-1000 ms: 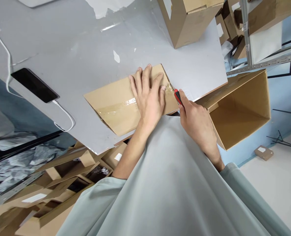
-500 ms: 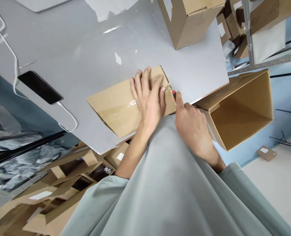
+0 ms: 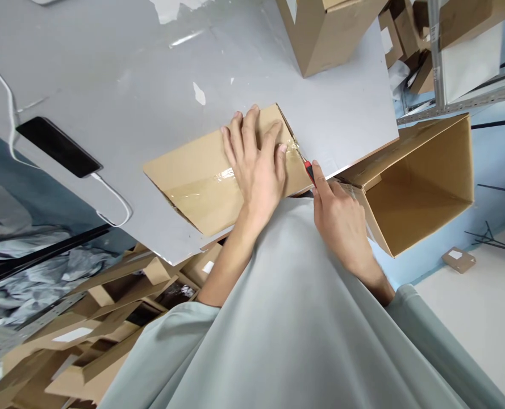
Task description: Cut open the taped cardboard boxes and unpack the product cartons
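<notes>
A taped cardboard box (image 3: 184,170) lies at the near edge of the grey table (image 3: 124,85). Flat on its top rests my left hand (image 3: 256,159), fingers spread, beside a strip of clear tape. My right hand (image 3: 339,218) is closed round a red and black utility knife (image 3: 309,171), the index finger stretched along its handle. The knife's tip meets the box's right edge, where the clear tape looks crumpled. Most of the handle is hidden in my palm.
A tall carton (image 3: 329,40) stands at the table's back right. An open carton (image 3: 422,187) is off the right edge. A phone (image 3: 59,146) with a white cable lies left. Cardboard boxes (image 3: 107,329) fill the lower left; a metal rack (image 3: 437,62) is upper right.
My right hand and the knife have drawn slightly toward me and right along the box's edge, showing more of the handle. My left hand keeps its place on the box.
</notes>
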### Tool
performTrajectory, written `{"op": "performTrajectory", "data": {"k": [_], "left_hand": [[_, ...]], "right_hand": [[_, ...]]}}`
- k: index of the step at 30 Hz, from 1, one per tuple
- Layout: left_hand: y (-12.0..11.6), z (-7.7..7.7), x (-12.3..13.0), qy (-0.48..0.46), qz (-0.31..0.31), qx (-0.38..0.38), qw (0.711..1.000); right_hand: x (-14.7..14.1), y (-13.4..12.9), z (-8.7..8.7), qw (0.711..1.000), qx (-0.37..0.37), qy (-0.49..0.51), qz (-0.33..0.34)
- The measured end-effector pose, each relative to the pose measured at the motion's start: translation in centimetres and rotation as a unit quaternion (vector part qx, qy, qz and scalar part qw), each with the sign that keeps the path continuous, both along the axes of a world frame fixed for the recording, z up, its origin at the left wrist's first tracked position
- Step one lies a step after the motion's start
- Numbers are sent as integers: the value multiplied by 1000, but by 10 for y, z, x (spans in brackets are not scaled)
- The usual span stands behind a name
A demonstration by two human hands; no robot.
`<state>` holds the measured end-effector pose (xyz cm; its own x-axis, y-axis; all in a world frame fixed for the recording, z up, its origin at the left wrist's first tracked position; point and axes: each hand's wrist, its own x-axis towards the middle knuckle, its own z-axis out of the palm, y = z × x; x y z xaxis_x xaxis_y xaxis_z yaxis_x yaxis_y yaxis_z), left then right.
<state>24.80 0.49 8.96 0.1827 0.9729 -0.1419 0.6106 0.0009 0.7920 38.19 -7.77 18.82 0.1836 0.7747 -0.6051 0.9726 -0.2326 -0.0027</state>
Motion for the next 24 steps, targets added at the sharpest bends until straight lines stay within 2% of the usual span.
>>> {"op": "performTrajectory", "data": {"k": [8, 10, 15, 17, 20, 24], "left_hand": [[14, -29, 1, 14, -19, 38, 999], [17, -27, 3, 33, -22, 38, 999], [10, -3, 4, 90, -49, 33, 994], [7, 2, 2, 93, -53, 36, 994], [5, -3, 1, 73, -46, 35, 996], [5, -19, 3, 38, -39, 42, 998]], "right_hand": [[-32, -3, -17, 997, 35, -70, -7], [-33, -6, -20, 996, 42, -80, -11], [-34, -28, -23, 992, 44, -116, -33], [-35, -36, -25, 991, 46, -117, -42], [-33, -41, -29, 992, 50, -103, -54], [-27, -45, -36, 992, 61, -87, -69]]}}
